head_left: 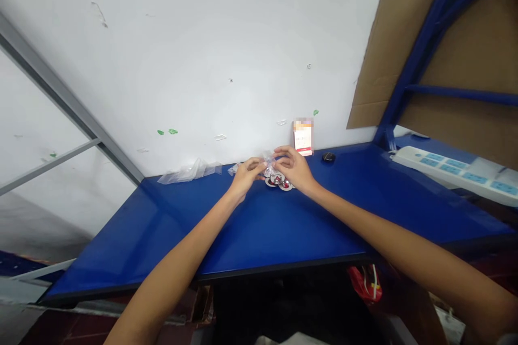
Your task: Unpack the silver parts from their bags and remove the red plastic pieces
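Both hands meet over the back middle of the blue table [259, 232]. Between thumb and fingers, my left hand [247, 175] pinches one side of a small clear plastic bag [268, 160]. My right hand [294, 168] grips the other side of the same bag, its fingers bent. Just below the bag lie several round silver pieces with red centres [279, 180], partly overlapping; their exact kind is too small to make out. Whether anything is inside the bag cannot be seen.
Flat clear plastic bags [190, 171] lie at the back left by the white wall. A lit phone [303, 137] leans on the wall behind my right hand. A black oval object [328, 157] sits beside it. A white power strip [457, 170] runs along the right.
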The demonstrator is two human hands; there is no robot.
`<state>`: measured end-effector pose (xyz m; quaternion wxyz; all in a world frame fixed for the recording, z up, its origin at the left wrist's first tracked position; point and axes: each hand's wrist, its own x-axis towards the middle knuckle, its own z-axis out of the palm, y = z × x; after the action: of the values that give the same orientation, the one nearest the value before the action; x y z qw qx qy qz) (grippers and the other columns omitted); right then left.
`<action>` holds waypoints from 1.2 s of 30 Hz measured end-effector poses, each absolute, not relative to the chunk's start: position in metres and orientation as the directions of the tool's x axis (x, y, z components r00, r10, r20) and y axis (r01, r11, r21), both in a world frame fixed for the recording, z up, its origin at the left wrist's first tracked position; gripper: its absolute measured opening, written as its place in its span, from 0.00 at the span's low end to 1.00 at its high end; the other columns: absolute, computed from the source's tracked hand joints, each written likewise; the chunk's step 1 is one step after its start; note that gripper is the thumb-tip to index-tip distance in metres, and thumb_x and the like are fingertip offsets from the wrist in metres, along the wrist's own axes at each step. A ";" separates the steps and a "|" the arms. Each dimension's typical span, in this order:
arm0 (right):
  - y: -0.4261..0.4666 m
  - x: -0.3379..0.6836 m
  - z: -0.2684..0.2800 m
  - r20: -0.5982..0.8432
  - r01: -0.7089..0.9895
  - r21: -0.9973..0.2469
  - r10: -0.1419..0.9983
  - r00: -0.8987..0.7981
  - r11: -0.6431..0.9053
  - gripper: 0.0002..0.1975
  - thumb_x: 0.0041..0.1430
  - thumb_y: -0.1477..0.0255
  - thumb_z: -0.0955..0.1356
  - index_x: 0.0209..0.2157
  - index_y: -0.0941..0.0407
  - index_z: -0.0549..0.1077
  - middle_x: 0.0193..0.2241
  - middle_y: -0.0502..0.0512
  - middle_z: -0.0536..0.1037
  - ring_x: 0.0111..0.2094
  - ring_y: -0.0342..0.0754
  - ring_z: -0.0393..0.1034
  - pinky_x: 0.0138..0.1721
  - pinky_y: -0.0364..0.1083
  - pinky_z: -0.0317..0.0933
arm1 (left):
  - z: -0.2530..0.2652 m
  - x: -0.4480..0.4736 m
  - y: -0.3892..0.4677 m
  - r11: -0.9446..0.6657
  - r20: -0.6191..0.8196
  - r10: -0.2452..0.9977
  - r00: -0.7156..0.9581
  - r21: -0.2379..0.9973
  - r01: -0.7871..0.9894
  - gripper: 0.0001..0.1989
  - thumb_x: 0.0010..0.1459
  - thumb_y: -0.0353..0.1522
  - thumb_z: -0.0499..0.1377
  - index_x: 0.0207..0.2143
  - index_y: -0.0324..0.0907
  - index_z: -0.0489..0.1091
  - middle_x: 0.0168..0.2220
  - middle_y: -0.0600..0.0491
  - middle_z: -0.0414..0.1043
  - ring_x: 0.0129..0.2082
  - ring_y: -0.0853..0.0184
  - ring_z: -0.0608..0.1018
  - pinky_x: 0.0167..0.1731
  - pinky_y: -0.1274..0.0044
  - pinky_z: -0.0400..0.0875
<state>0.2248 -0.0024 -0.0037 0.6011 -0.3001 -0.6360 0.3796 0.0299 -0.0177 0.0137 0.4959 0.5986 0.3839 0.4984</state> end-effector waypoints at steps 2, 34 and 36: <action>-0.001 0.226 -0.005 0.528 -0.057 -0.849 0.843 -0.101 0.525 0.21 0.58 0.65 0.77 0.51 0.52 0.74 0.48 0.56 0.81 0.37 0.47 0.81 0.44 0.50 0.78 | 0.015 0.030 -0.018 -0.260 0.257 0.939 0.227 0.965 -0.017 0.18 0.57 0.44 0.71 0.41 0.40 0.79 0.38 0.49 0.79 0.37 0.64 0.79 0.35 0.75 0.77; -0.009 0.227 0.005 0.241 -0.222 -0.956 0.943 -0.229 0.190 0.26 0.58 0.46 0.76 0.39 0.56 0.80 0.31 0.57 0.85 0.32 0.53 0.84 0.38 0.51 0.81 | 0.011 0.037 -0.028 -0.633 0.607 0.769 0.199 0.680 0.371 0.08 0.60 0.27 0.63 0.40 0.45 0.81 0.39 0.51 0.71 0.37 0.66 0.75 0.37 0.75 0.71; -0.010 0.227 0.006 0.238 -0.225 -0.956 0.942 -0.234 0.186 0.25 0.57 0.46 0.77 0.38 0.56 0.80 0.32 0.57 0.85 0.34 0.54 0.84 0.41 0.52 0.82 | 0.014 0.036 -0.030 -0.639 0.609 0.763 0.216 0.665 0.387 0.08 0.60 0.28 0.64 0.42 0.46 0.81 0.42 0.50 0.71 0.38 0.65 0.76 0.37 0.74 0.73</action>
<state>0.2271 -0.0100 0.0061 0.5291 -0.3206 -0.5594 0.5516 0.0356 -0.0297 0.0140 0.1893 0.7563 0.3802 0.4977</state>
